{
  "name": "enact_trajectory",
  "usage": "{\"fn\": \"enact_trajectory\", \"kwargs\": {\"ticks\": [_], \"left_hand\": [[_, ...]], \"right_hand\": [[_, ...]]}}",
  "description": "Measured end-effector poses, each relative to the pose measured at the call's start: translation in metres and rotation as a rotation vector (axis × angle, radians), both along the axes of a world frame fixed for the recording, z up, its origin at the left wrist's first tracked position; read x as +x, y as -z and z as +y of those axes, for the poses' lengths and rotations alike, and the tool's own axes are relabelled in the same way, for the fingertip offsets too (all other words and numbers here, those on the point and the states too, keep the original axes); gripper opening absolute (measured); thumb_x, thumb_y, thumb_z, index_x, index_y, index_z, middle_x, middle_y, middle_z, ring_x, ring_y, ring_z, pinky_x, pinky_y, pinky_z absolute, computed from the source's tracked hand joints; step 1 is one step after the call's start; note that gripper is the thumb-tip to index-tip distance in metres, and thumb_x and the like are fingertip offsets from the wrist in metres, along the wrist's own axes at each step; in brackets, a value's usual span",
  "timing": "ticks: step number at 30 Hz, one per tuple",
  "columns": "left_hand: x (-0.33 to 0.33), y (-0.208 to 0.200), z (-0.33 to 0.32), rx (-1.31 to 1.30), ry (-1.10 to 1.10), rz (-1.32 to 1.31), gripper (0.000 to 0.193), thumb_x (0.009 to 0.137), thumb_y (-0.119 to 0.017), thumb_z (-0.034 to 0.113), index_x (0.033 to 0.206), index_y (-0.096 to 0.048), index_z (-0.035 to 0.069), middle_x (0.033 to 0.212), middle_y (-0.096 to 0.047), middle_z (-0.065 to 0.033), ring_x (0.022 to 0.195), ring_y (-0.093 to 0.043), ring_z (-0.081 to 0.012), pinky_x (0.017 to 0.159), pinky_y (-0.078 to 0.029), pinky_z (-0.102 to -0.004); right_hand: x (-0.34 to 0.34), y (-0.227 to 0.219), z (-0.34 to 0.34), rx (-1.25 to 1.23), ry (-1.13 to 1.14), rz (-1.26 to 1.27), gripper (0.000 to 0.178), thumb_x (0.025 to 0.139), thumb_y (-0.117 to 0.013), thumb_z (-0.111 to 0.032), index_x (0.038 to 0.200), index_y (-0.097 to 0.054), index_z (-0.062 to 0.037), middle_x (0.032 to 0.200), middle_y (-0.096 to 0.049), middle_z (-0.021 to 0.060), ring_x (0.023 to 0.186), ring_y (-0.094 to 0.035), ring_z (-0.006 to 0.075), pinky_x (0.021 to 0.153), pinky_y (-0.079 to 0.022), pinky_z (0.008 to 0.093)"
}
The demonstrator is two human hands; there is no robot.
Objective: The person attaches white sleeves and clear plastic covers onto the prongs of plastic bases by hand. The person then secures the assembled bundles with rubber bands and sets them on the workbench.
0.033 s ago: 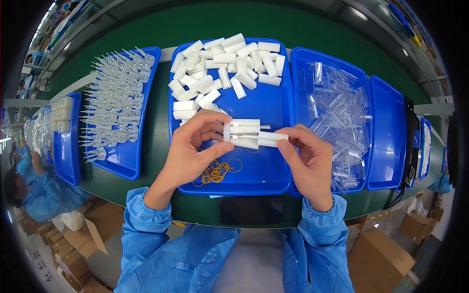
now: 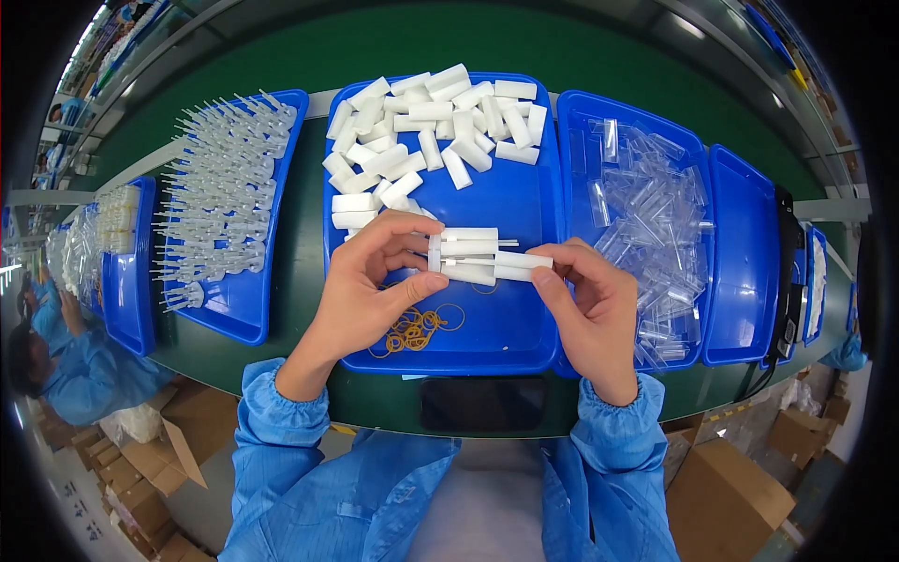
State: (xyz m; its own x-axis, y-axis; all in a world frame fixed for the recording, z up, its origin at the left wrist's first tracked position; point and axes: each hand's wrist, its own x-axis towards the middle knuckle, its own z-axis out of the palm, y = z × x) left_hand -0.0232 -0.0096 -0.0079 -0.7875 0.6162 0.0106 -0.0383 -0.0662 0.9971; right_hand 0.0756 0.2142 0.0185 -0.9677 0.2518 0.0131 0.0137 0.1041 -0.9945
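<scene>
My left hand grips the round base of a white pronged plastic part over the middle blue tray. White foam-like cylinders sit on several of its thin prongs, which point right. Between thumb and fingertips, my right hand pinches another white cylinder, lined up with one prong; a bare prong tip shows just above it. Loose white cylinders are heaped at the tray's far end. Below my left hand lies a tangle of yellowish rubber bands.
More white pronged parts fill a blue tray to the left. On the right, a blue tray holds clear plastic tubes, beside another blue tray. A dark phone-like slab lies at the table's near edge. A co-worker sits far left.
</scene>
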Motion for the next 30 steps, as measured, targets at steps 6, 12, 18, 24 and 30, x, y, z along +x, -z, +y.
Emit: {"fn": "enact_trajectory", "kwargs": {"ticks": [6,12,18,24,30], "left_hand": [[0.0,-0.0008,-0.0012,-0.013,-0.005,0.008,0.041,0.086,-0.077,0.001,0.123,-0.06,0.001,0.119,-0.059,-0.0114,0.107,-0.066,-0.0214,0.088,-0.055,-0.0322],[0.0001,-0.0002,-0.0009,-0.005,0.006,-0.004,0.042,0.085,-0.078,0.003,0.123,-0.059,0.001,0.119,-0.061,-0.0119,0.106,-0.067,-0.0212,0.088,-0.055,-0.0325],[-0.0009,0.0009,-0.002,-0.009,0.006,0.004,0.043,0.085,-0.078,0.003,0.124,-0.059,0.001,0.119,-0.061,-0.0123,0.105,-0.067,-0.0212,0.089,-0.055,-0.0326],[-0.0001,0.0008,-0.0013,0.012,0.011,0.002,0.043,0.085,-0.077,0.002,0.123,-0.059,0.001,0.12,-0.061,-0.0125,0.105,-0.067,-0.0213,0.088,-0.056,-0.0328],[0.0018,-0.0016,0.0002,-0.005,0.02,0.035,0.043,0.084,-0.078,0.0,0.122,-0.06,0.0,0.118,-0.059,-0.0118,0.105,-0.067,-0.0213,0.087,-0.056,-0.0328]], "right_hand": [[-0.0001,0.0014,-0.0004,-0.015,0.006,-0.031,0.014,0.091,-0.067,0.0,0.104,-0.072,0.004,0.081,-0.061,0.0041,0.072,-0.05,0.0087,0.065,-0.041,0.0235],[0.0005,0.0031,0.002,0.005,0.013,-0.023,0.014,0.091,-0.067,0.0,0.104,-0.072,0.0035,0.081,-0.061,0.004,0.072,-0.05,0.009,0.066,-0.041,0.0237],[0.0004,-0.0016,0.0019,-0.102,-0.06,0.005,0.015,0.091,-0.067,0.003,0.106,-0.07,0.0043,0.089,-0.064,0.0059,0.077,-0.052,0.0102,0.071,-0.043,0.0244],[0.0001,0.0006,0.0008,-0.221,-0.057,0.006,0.016,0.09,-0.067,0.006,0.106,-0.07,0.0048,0.095,-0.067,0.0084,0.081,-0.055,0.0108,0.074,-0.045,0.025],[0.0002,0.0026,0.0005,-0.085,-0.074,0.006,0.017,0.087,-0.071,0.005,0.104,-0.072,0.0038,0.095,-0.068,0.0078,0.081,-0.057,0.0114,0.073,-0.046,0.0248]]}}
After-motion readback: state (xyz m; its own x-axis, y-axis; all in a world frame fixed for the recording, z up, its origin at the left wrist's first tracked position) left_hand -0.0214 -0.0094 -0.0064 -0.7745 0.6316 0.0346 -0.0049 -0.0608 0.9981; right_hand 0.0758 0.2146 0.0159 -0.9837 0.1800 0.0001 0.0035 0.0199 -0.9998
